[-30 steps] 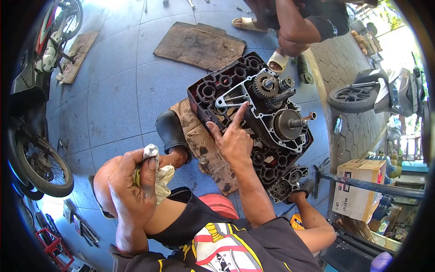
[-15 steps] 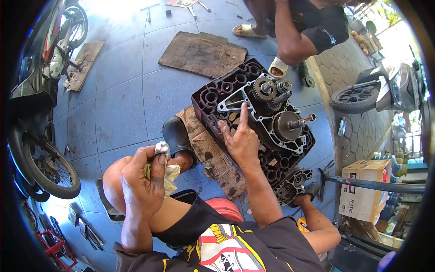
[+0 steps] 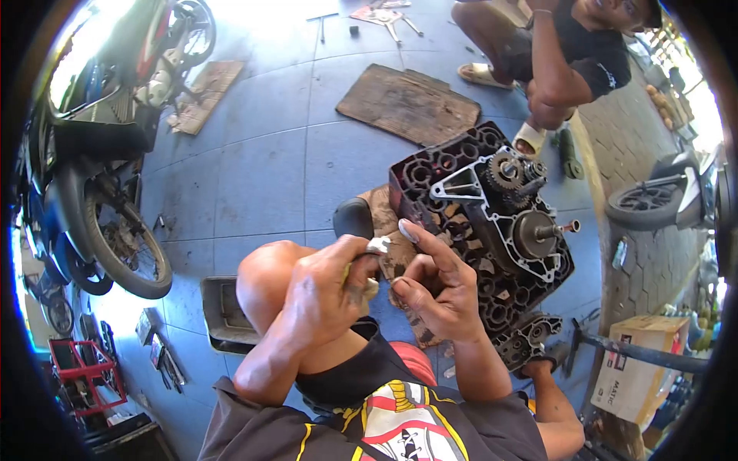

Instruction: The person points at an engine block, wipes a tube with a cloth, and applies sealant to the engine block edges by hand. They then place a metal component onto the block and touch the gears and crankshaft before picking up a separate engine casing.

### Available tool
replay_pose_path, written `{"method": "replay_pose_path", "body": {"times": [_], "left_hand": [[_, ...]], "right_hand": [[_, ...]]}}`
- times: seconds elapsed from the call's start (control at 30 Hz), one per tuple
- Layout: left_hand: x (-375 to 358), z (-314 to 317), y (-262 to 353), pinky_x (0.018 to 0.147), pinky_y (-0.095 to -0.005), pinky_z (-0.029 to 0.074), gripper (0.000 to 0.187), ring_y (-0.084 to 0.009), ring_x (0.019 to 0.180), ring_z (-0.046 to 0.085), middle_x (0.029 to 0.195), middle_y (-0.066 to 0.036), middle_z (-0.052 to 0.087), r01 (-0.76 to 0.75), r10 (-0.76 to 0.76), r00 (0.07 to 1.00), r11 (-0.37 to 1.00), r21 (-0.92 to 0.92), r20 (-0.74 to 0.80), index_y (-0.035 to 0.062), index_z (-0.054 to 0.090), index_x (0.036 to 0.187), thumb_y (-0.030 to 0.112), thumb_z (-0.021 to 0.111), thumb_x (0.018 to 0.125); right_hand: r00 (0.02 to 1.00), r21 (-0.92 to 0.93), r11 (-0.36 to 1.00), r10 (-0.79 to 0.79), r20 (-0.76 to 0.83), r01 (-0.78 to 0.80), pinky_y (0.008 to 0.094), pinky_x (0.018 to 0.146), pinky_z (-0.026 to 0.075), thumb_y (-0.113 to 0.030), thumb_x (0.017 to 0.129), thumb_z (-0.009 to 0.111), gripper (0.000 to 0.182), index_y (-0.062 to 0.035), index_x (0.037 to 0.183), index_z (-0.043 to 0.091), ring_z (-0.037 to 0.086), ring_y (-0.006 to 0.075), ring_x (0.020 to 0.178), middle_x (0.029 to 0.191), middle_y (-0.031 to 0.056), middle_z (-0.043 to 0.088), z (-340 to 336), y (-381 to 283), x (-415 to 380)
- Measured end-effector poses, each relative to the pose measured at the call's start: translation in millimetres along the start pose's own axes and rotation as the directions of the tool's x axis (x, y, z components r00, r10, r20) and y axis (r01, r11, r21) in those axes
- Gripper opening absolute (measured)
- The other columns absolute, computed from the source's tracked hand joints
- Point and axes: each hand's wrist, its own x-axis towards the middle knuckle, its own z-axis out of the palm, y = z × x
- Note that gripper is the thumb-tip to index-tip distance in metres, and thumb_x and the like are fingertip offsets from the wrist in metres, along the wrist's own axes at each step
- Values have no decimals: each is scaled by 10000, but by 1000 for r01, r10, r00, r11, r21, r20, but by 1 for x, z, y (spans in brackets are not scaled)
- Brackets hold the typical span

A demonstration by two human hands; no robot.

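Observation:
My left hand (image 3: 327, 288) is closed around a crumpled, pale yellowish squeeze tube (image 3: 372, 288), its whitish tip (image 3: 378, 245) poking out above the thumb and fingers. Just right of it is my right hand (image 3: 446, 296), holding nothing, index finger stretched out and the others curled. A pale grey smear shows on that index fingertip. Beyond my right hand, an engine crankcase half (image 3: 500, 211) with gears (image 3: 504, 170) and a round flywheel-like part (image 3: 536, 234) rests on a dark red crate (image 3: 407, 184).
Another engine casing (image 3: 526, 342) lies by my right foot. Across the crate a person (image 3: 561, 69) squats. Stained cardboard (image 3: 377, 207) lies beside the crate, and a wooden board (image 3: 407, 100) lies farther off. Motorcycles stand left and right; a cardboard box (image 3: 638, 369) is at right.
My right hand has drawn back from the crankcase edge to beside the tube. My left hand has moved right with the tube. The view has shifted left.

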Motion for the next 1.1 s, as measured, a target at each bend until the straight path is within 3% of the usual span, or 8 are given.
{"method": "replay_pose_path", "body": {"times": [0.3,0.63,0.7,0.93,1.03,1.1], "left_hand": [[-3,0,0,633,-408,515,133,-364,742,669,827,-173,656,-64,63,998,998,12,23,-9,643,1048,32,664,923],[-4,-1,0,639,-411,515,125,-368,745,662,840,-173,670,-54,54,998,999,5,30,-21,661,1015,11,674,895],[-4,-1,0,636,-410,515,124,-366,744,662,842,-174,672,-54,54,998,998,14,32,-21,662,1012,14,676,894],[-5,-1,-4,631,-413,513,125,-362,750,668,832,-168,673,-36,37,999,999,-12,33,-18,659,1012,31,679,899],[-4,-2,-2,635,-414,513,124,-363,752,668,831,-169,673,-29,29,999,1000,11,41,-17,656,1015,30,675,902],[-4,-3,-2,636,-415,513,122,-363,755,669,832,-172,672,-22,20,998,999,28,58,-16,655,1017,29,672,905]], "right_hand": [[1000,-123,992,8,20,-5,201,511,369,-92,915,743,617,-47,1482,505,442,13,536,593,-23,530,7,-11,-4],[999,-115,993,-11,44,16,194,519,386,-58,910,736,608,3,1467,499,466,8,546,643,-18,586,10,-19,-3],[1000,-71,997,-9,11,10,175,532,273,-28,898,751,608,58,1446,503,401,-1,583,664,-49,519,12,-20,-4],[999,-48,998,31,30,-29,174,528,283,-26,890,756,604,59,1436,513,414,-4,576,661,-48,530,8,-22,-4],[995,-69,996,62,76,-57,196,516,364,-45,894,747,594,8,1443,526,465,8,566,712,-10,622,4,-23,-3],[994,38,995,92,66,-94,197,526,347,-49,893,750,570,5,1423,548,453,9,573,694,-28,596,4,-22,-3]]}}
